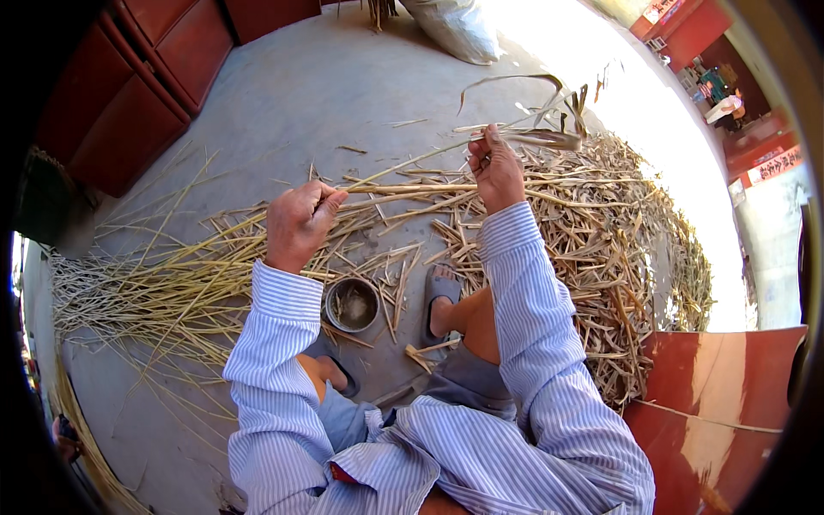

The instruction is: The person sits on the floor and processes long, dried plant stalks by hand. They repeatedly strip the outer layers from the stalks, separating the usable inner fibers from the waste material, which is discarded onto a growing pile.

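Observation:
A thin dry plant stalk (pixel 412 161) stretches between my hands, above the floor. Closed in a fist, my left hand (pixel 296 227) grips its left part. My right hand (pixel 499 176) pinches it farther right with thumb and fingers, beside curled dry leaves (pixel 554 139) at that end. Beneath both hands lie long, loose stalks; a spread of yellowish stems (pixel 163 279) fans out on the left. To the right is a big heap of brown dry leaf sheaths (pixel 601 283). A small round bowl (pixel 330 307) stands on the floor between my feet; its contents are unclear.
Red padded furniture (pixel 159 94) stands at the far left, and a whitish sack (pixel 459 33) at the far middle. A shiny red panel (pixel 721 386) is close on the right. My sandalled right foot (pixel 439 309) is beside the heap.

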A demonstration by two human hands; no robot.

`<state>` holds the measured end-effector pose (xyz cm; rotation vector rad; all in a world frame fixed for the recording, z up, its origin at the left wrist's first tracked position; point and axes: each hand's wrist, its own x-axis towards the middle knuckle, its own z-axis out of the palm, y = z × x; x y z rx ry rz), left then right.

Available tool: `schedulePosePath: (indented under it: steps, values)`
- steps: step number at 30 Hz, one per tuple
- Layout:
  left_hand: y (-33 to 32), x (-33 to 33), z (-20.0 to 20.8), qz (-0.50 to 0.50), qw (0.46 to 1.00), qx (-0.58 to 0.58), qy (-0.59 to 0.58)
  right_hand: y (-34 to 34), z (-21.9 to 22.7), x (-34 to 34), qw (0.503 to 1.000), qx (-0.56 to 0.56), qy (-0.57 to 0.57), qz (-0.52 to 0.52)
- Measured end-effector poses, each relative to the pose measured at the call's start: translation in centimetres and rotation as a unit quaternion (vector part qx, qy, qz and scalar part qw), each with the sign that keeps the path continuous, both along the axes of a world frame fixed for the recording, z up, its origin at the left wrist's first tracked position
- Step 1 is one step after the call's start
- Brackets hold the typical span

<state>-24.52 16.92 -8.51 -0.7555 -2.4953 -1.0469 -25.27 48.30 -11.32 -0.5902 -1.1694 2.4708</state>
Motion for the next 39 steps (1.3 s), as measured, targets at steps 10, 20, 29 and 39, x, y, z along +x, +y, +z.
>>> schedulePosePath:
  steps: [10, 20, 29, 39]
  values:
    - [0.7, 0.6, -0.4, 0.017, 0.997, -0.03, 0.064, -6.5, 0.2, 0.9, 0.985, 0.033, -0.021, 0.166]
    - [-1.5, 1.0, -0.1, 0.029, 0.992, -0.077, 0.094, -0.4, 0.7, 0.3, 0.999, 0.024, -0.039, 0.027]
    - [-3.2, 1.1, 0.0, 0.01, 0.998, -0.051, 0.048, 0.8, 0.8, 1.5, 0.988, -0.024, 0.025, 0.148]
    - [-2.2, 1.8, 0.5, 0.002, 0.995, -0.06, 0.074, -0.9, 0.7, 0.7, 0.996, 0.046, -0.056, 0.053]
